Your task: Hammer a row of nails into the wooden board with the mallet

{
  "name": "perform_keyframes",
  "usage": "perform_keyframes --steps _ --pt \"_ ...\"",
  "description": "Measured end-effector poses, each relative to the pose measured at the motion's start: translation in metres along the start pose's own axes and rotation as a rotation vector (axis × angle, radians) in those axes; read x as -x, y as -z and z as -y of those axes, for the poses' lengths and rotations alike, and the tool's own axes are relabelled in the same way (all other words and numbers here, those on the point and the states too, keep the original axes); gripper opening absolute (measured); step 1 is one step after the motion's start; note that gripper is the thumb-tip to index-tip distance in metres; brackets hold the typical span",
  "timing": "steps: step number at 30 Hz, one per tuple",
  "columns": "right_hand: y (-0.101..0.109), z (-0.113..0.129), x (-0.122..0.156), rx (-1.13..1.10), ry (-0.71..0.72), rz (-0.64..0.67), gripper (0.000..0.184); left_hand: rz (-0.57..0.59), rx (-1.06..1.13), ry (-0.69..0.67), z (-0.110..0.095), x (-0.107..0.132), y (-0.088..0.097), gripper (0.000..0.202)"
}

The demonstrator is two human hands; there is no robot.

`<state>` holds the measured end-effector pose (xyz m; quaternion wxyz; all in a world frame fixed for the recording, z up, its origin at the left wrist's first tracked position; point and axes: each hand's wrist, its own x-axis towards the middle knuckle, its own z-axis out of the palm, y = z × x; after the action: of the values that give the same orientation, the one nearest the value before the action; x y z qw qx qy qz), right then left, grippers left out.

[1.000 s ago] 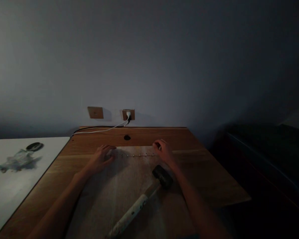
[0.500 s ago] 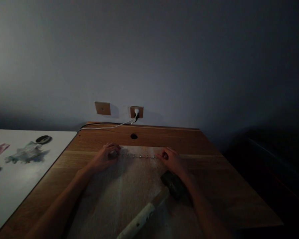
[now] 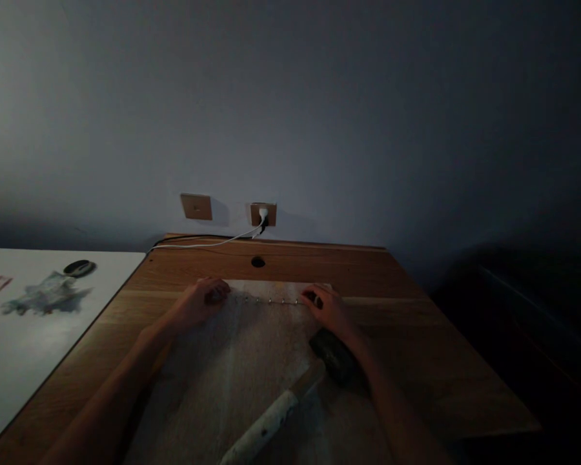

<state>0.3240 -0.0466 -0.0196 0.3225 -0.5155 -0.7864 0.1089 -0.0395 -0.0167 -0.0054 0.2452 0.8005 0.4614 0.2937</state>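
A thin line, a wire or thread, runs along a row of small upright nails [image 3: 270,301] across the far part of a pale wooden board [image 3: 242,381]. My right hand [image 3: 323,307] pinches at the row's right end, where the line meets its fingertips. At the other end my left hand [image 3: 204,301] is closed with its fingers curled; what it grips is too small and dark to see. A hammer [image 3: 334,355] lies on the board, its dark head beside my right forearm and its pale-wrapped handle [image 3: 266,423] slanting towards me.
Beneath the board is a wooden desk [image 3: 445,361] with a round cable hole [image 3: 258,261]. Cables [image 3: 203,245] run along its back from a wall socket [image 3: 263,214]. On the left stands a white table [image 3: 39,361] with a dark oval object [image 3: 80,268].
The view has shifted slightly. My left fingertips have moved a little left and away from the row of nails. My right hand stays at the right end, and the hammer lies where it was.
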Motion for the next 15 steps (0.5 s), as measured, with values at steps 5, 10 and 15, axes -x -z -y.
perform_keyframes --steps 5,10,15 --pt "-0.005 -0.003 -0.002 -0.037 0.023 0.033 0.01 -0.057 -0.017 0.013 -0.009 0.0 0.003 0.021" --pt "-0.003 -0.001 -0.005 -0.046 0.007 0.102 0.012 -0.049 -0.047 -0.05 -0.01 -0.002 -0.002 0.02" --pt "0.006 0.01 -0.012 -0.015 -0.014 0.179 0.012 0.008 -0.054 -0.139 -0.007 -0.003 -0.013 0.023"
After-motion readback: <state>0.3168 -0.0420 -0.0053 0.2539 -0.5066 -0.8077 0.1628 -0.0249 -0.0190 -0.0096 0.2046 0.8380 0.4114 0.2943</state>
